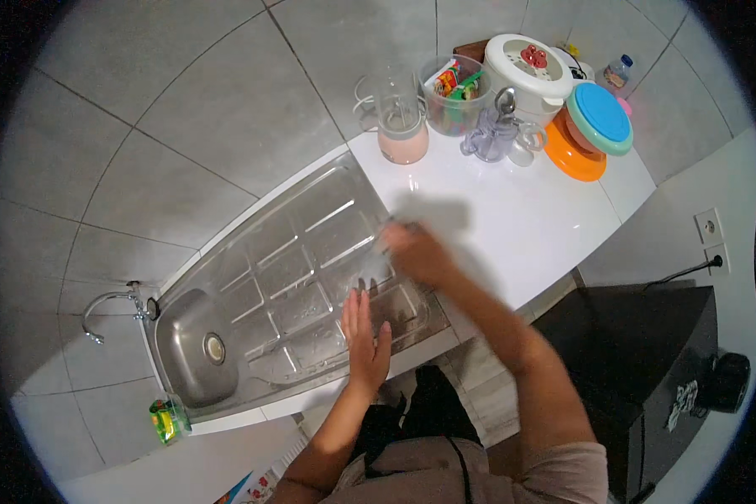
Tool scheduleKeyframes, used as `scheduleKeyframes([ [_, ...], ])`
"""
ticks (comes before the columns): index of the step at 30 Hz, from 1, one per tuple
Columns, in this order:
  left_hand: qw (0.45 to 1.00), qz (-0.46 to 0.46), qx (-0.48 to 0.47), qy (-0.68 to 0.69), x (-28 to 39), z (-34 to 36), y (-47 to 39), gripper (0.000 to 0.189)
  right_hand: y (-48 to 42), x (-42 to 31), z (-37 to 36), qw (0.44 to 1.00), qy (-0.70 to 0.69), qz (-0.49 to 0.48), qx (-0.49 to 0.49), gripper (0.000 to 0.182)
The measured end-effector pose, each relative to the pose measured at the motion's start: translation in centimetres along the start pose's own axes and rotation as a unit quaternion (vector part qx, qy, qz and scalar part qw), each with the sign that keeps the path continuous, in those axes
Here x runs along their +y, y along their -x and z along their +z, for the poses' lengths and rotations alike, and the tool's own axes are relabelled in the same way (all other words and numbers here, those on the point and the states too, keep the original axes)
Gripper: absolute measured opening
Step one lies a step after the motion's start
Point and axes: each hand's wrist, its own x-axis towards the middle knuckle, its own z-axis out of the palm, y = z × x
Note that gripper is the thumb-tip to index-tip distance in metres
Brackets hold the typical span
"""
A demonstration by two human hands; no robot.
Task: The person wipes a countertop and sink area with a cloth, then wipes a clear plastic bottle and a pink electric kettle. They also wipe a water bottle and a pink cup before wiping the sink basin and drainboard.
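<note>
My left hand (366,349) is held over the near edge of the stainless steel drainboard (337,271), fingers stretched out, thumb apart, nothing in it. My right hand (416,252) is curled and blurred by motion above the drainboard's right end, where it meets the white countertop (510,233). A pale blurred patch lies just below its fingers; whether it is something held or a reflection cannot be made out. Drops of water and wet streaks show on the ribbed steel. To the left is the sink bowl (195,372) with a round drain (214,348).
A chrome faucet (110,305) stands at far left, with a green-and-yellow packet (164,421) at the sink's corner. Along the back are a pink blender (403,142), a clear tub (455,110), a white rice cooker (529,79), lilac plastic cups (492,138), and an orange plate (573,160) under bowls.
</note>
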Motion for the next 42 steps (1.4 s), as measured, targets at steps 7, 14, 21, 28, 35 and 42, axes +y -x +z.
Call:
scheduleKeyframes([
  [7, 0.993, -0.061, -0.099, -0.011, -3.9, -1.4, 5.0, 0.051, 11.7, 5.0, -5.0, 0.9, 0.188, 0.379, 0.108, 0.055],
  [14, 0.996, -0.052, -0.068, -0.005, -10.1, -5.3, 11.7, 0.053, 8.7, -13.9, 2.1, 0.942, 0.109, 0.316, 0.034, 0.056],
  [21, 0.997, -0.052, -0.034, -0.049, -12.4, -10.8, 16.9, 0.05, 0.0, -33.3, 19.5, 0.981, -0.163, 0.035, 0.103, 0.043],
  [28, 0.993, -0.09, 0.043, -0.054, -17.9, -16.3, 20.4, 0.05, 2.0, -26.4, 12.1, 0.984, 0.13, 0.12, -0.031, 0.047],
  [35, 0.972, -0.133, 0.178, -0.073, -24.9, -19.9, 21.7, 0.049, 3.2, -17.7, 9.3, 0.925, 0.194, 0.313, 0.093, 0.055],
  [42, 0.958, -0.164, 0.225, -0.071, -27.4, -21.9, 22.7, 0.049, -5.6, -35.9, 20.0, 0.988, 0.068, 0.138, 0.035, 0.056],
])
